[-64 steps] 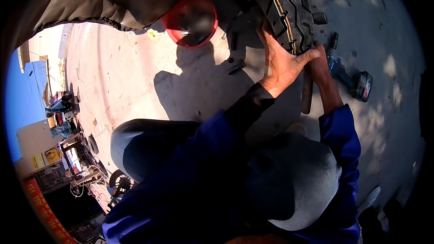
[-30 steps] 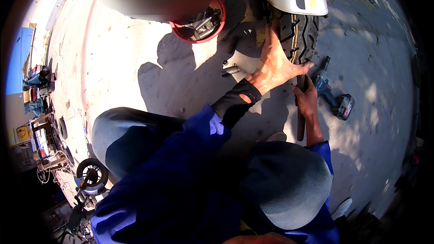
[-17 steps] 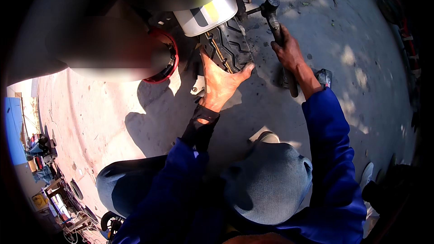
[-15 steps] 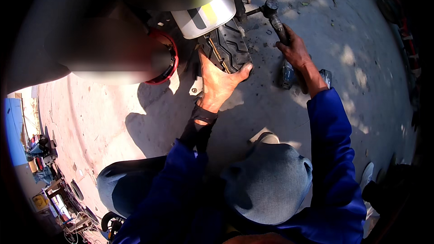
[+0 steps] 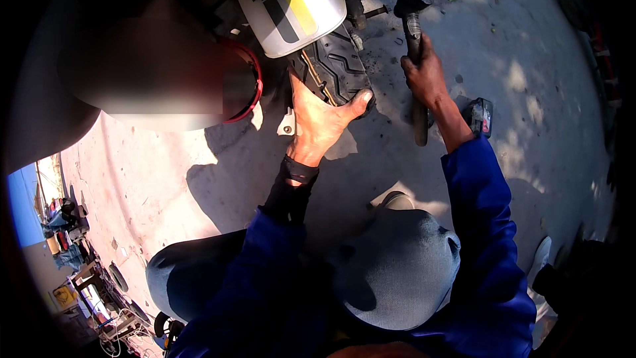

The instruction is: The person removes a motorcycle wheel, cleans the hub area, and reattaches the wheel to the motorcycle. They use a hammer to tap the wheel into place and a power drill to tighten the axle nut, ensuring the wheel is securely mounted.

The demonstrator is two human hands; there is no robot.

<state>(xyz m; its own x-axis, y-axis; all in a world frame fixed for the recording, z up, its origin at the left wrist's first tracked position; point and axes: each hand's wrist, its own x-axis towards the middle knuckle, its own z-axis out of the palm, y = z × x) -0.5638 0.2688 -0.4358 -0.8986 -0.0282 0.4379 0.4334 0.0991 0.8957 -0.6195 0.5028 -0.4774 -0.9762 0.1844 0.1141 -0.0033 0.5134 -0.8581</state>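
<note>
My left hand [image 5: 321, 119] grips a black treaded tyre [image 5: 331, 63] under a white fender [image 5: 291, 6] with black and yellow stripes. My right hand [image 5: 427, 76] is closed round the handle of a hammer [image 5: 414, 3], its head raised beside a dark bolt or rod [image 5: 377, 12] that sticks out right of the wheel, apparently not touching it. A battery power tool [image 5: 480, 118] lies on the ground behind my right forearm, mostly hidden. A small pale piece with a hole [image 5: 287, 121] is beside my left hand.
A red tub [image 5: 257, 79], partly blurred, is left of the tyre. The concrete ground [image 5: 543, 139] stretches around my knees. A cluttered work spot [image 5: 79, 278] with tyres and tools is at the far left. A shoe [image 5: 540, 258] shows at the lower right.
My right hand has come up from low by the tyre, lifting the hammer, whose head has just swung slightly rightward off the bolt. The view has shifted; my left hand stays on the tyre.
</note>
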